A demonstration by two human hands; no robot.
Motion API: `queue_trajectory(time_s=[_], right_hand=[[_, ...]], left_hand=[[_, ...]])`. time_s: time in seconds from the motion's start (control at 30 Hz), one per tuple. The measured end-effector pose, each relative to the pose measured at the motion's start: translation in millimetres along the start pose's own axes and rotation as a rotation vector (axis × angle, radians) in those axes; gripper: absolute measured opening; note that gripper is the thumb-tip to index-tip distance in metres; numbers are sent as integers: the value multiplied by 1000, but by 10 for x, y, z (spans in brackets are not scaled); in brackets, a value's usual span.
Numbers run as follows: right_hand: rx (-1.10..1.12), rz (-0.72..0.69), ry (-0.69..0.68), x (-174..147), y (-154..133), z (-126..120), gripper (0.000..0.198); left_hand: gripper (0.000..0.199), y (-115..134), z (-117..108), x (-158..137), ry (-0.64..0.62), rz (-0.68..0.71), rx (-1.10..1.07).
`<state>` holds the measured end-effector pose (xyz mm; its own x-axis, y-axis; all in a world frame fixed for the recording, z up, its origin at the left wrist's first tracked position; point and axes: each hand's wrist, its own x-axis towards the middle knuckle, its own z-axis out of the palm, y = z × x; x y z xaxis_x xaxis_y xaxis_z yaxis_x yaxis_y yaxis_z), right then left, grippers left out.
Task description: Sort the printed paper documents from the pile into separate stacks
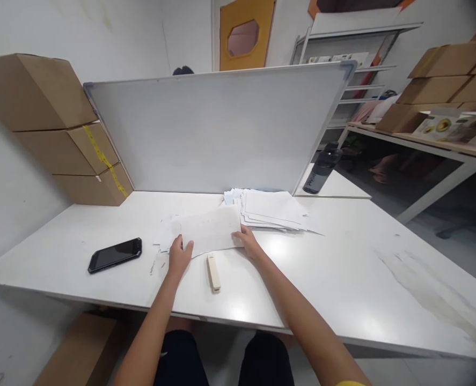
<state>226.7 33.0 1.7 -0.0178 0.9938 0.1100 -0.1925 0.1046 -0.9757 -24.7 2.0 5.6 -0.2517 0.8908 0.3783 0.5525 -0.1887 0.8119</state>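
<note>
On the white table, near edge: both hands set upon one sheet of paper.
Left hand (pixel 180 256): lay flat on the lower left corner of the paper sheet (pixel 209 230), fingers spread and pressing down, gripping nothing.
Right hand (pixel 248 242): rested on the sheet's right edge, fingers curled lightly over it; pinching or only pressing, cannot tell.
Paper sheet: lay flat on the table (pixel 342 268), tilted a little, over other loose sheets at its left.
Small cream block (pixel 213 272): lay just below the sheet, between the two forearms, touched by neither hand.
Paper pile (pixel 273 210): sat fanned just right of and behind the sheet.
Black phone (pixel 115 254): lay face up, well left of the left hand.
Whiteboard (pixel 217 128): stood propped behind the papers.
Dark bottle (pixel 322 167): stood beyond the board's right end.
Cardboard boxes (pixel 60 128): were stacked at far left against the wall.
</note>
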Motion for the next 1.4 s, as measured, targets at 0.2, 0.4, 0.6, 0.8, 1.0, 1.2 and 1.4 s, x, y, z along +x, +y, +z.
queue_trajectory(time_s=[0.2,0.4,0.6,0.8,1.0,1.2,1.4], right_hand=[[-49,-49,36,51,84,-18,20],[-82,-111,82,13,127,-53,25],[-80,-129,100,-36,66,-98,28],[-102,-128,169,-18,-108,-102,25],[-100,-46,230,-524,-343,-309,31],[-200,286,31,-1976,-245,-393,35],[-360,356,170,-2157,-203,-491,49]], left_hand=[[30,8,6,9,-29,122,79],[18,7,26,-3,-52,156,2],[26,35,-10,-43,-10,153,-37],[27,133,-91,-97,-2,176,-53],[30,96,-112,-112,92,225,-120],[39,143,-7,-215,-399,476,-49],[39,353,111,-362,-721,667,-21]])
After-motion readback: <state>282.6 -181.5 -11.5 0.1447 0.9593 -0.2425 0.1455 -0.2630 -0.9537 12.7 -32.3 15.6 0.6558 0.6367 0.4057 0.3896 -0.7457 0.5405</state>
